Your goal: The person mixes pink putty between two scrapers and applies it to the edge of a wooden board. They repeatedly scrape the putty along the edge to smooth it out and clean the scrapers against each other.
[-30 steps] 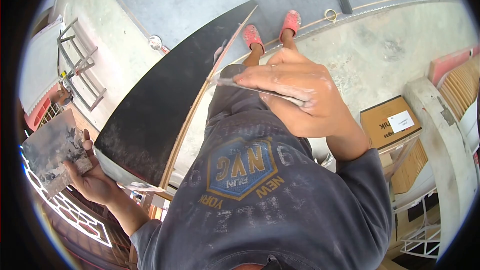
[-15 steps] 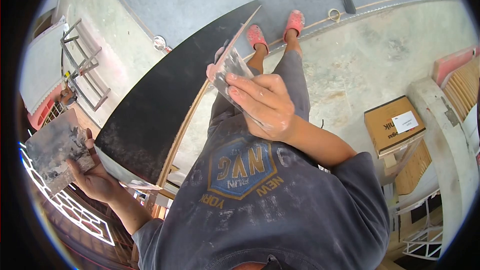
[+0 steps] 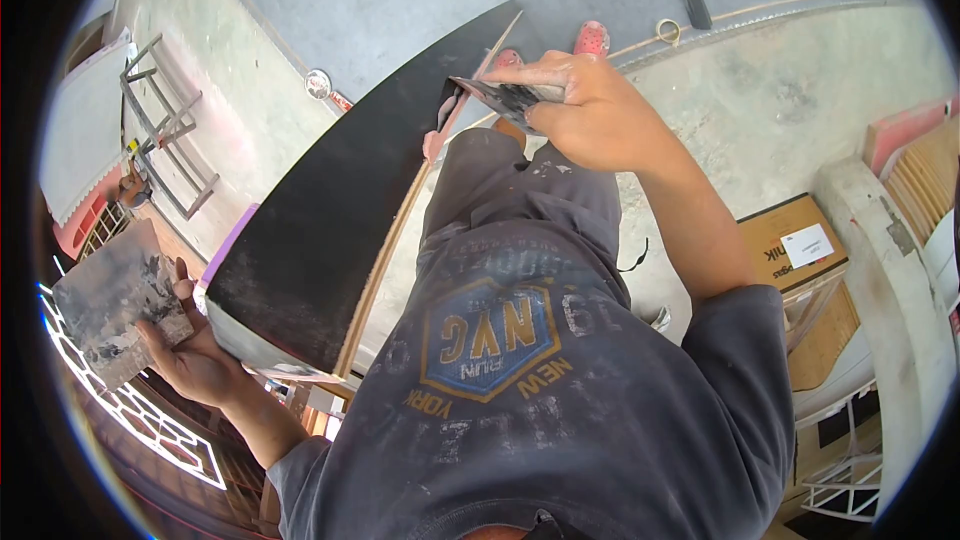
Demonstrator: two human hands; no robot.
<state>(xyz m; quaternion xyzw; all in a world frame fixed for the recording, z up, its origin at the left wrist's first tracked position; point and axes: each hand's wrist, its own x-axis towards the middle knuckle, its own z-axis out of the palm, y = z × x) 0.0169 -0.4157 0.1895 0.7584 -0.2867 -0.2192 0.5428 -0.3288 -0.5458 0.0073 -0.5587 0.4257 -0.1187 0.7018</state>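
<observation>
My right hand [image 3: 605, 115] grips a thin, smeared scraper [image 3: 505, 100], whose edge touches the edge of a large black panel [image 3: 340, 190] near its narrow far end. Pinkish paste [image 3: 437, 140] clings to that edge just below the scraper. On the left, my left hand [image 3: 195, 362] holds a square plate [image 3: 125, 305] coated with grey and dark smears, thumb on its face. The near end of the panel lies a little right of this hand.
A cardboard box [image 3: 795, 245] stands at the right. Grey metal frames [image 3: 165, 125] are at upper left. A tape roll [image 3: 668, 31] and a dark block [image 3: 696, 9] lie on the floor ahead. A round can lid [image 3: 317, 85] shows beyond the panel.
My right hand has moved forward and right, laying the scraper flatter against the panel's edge. The panel's near end has shifted slightly right, and something purple now shows behind it.
</observation>
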